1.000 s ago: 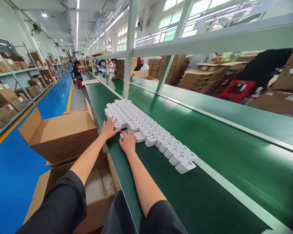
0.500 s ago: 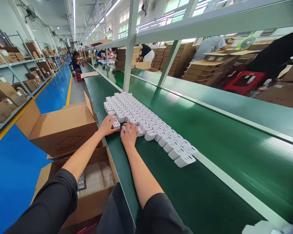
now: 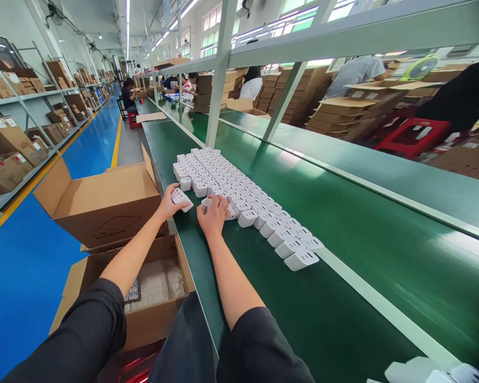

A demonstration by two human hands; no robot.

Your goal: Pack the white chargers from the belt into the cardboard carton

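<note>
My left hand (image 3: 168, 203) is closed around a white plastic casing (image 3: 182, 199) with small openings in its face, held tilted above the belt near its left edge. Just right of it, my right hand (image 3: 213, 214) curls over another white casing (image 3: 206, 202), whose far end shows past the fingers; the rest is hidden. Beyond both hands, white slotted casings (image 3: 239, 194) stand packed in long rows on the green belt (image 3: 259, 282). One casing (image 3: 185, 184) stands at the rows' near left edge, close to my left hand.
An open carton (image 3: 175, 308) below the belt's left side holds wrapped layers and small celled parts (image 3: 132, 291). Behind it stands another open carton (image 3: 104, 199). A white post (image 3: 219, 80) rises beyond the rows. More white pieces (image 3: 419, 369) lie at lower right.
My left hand has lifted a casing off the belt beside the rows and tilted it, drawing slightly left. My right hand stays near its place, its fingers more curled. The view has shifted slightly.
</note>
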